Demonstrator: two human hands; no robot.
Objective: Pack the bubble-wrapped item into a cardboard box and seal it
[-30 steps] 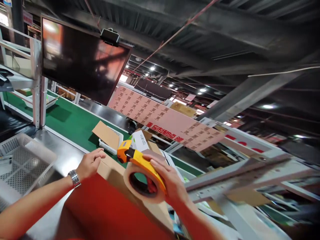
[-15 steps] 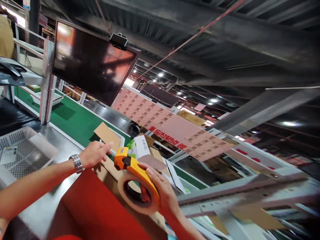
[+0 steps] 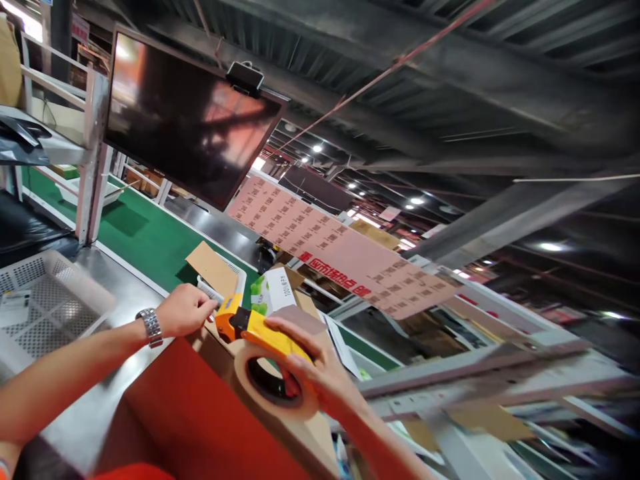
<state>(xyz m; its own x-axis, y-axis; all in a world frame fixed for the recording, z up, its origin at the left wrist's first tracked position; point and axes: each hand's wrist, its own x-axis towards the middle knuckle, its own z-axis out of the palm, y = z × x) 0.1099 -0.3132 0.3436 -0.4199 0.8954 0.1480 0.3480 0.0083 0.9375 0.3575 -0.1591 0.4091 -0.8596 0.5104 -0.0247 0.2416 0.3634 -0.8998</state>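
Observation:
My right hand (image 3: 323,370) is wrapped round a yellow tape dispenser (image 3: 263,333), which carries a large roll of tan packing tape (image 3: 313,403). A cardboard box (image 3: 205,400) stands close in front of me, its near side tinted red. Over the box's far top edge, the dispenser's front end points left toward my left hand (image 3: 183,312). That hand, with a metal watch (image 3: 150,327) on its wrist, is closed at the far left corner of the box. What its fingers pinch, if anything, is too hidden to make out.
A white perforated basket (image 3: 50,307) sits on the metal table (image 3: 125,293) at left. Beyond runs a green conveyor belt (image 3: 145,233) with a white tray (image 3: 240,273) and a printed carton (image 3: 275,290). A dark monitor (image 3: 185,120) and a pink code sheet (image 3: 325,247) hang ahead.
The dispenser has shifted a little left and its front end now sits right beside my left hand. My left fingers, stretched forward before, have curled closed.

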